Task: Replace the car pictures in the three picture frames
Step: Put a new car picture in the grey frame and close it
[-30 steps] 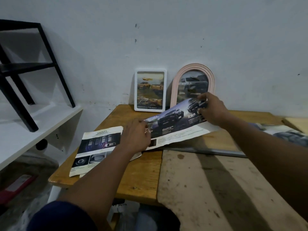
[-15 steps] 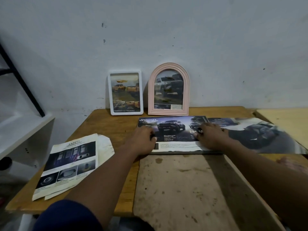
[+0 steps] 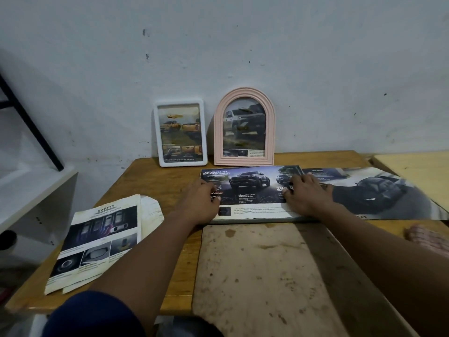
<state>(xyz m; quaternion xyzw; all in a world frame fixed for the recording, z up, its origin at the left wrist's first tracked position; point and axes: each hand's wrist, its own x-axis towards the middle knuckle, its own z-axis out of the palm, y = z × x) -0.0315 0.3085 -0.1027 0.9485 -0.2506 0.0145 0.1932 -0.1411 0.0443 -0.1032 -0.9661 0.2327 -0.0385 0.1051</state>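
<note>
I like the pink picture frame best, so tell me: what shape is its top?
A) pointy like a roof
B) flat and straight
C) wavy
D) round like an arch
D: the pink frame curves over in a smooth arch at the top, while the white frame beside it is a rectangle with rounded corners.

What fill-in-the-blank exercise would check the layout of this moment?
1. The pink arched picture frame stands to the ____ of the white rectangular picture frame.
2. The left hand and the right hand both rest on the dark printed car brochure, not on the black-and-white paper leaflet headed ____.
3. The brochure lies flat on the brown wooden table, in ____ of the pink frame.
Missing words: right; SAFETY; front.
</note>
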